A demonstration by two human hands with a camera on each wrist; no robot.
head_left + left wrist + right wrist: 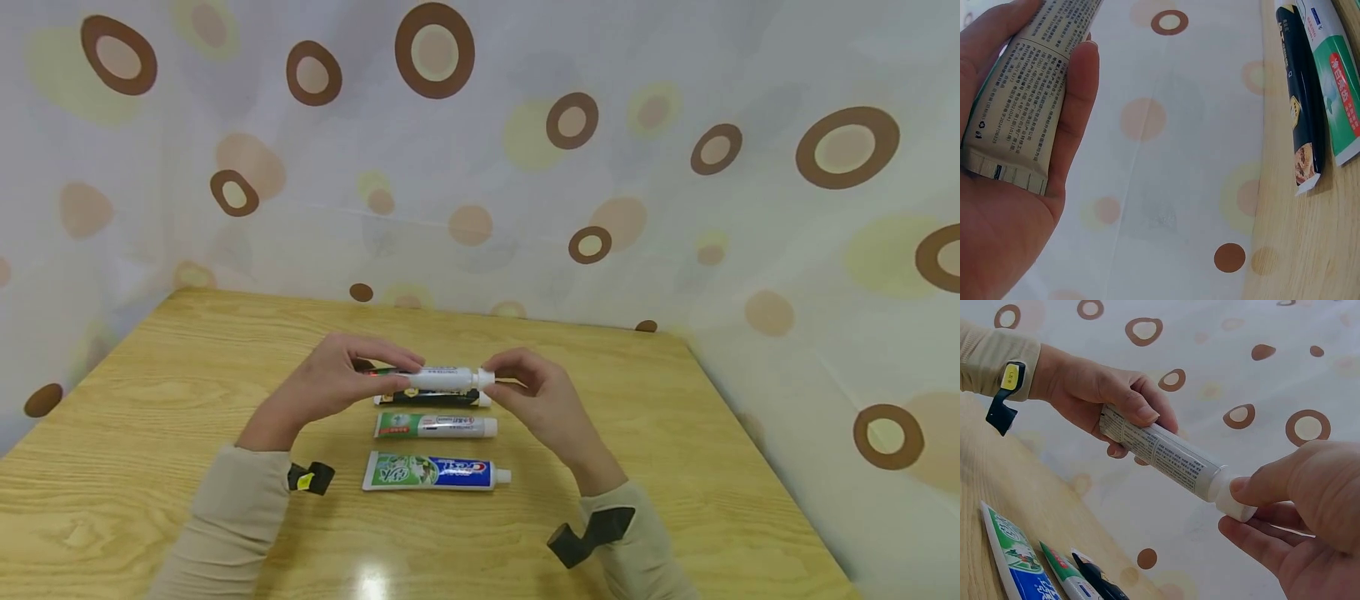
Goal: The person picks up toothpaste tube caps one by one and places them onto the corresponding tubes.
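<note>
Above the table, my left hand [330, 379] grips a white toothpaste tube [442, 378] by its crimped end, thumb on one side and fingers on the other. The thumb and fingers of my right hand [543, 404] pinch the white cap [1233, 499] at the tube's other end. In the right wrist view the cap sits at the tube's neck; whether it is loose cannot be seen. Small printed text covers the side of the tube [1022, 94] that faces the left wrist camera.
Below the held tube lie a black toothpaste tube [431, 399], a green and white tube [438, 426] and a green and blue Crest tube [435, 472], in a row on the wooden table [150, 500]. A patterned white cloth [480, 167] stands behind the table and along its sides.
</note>
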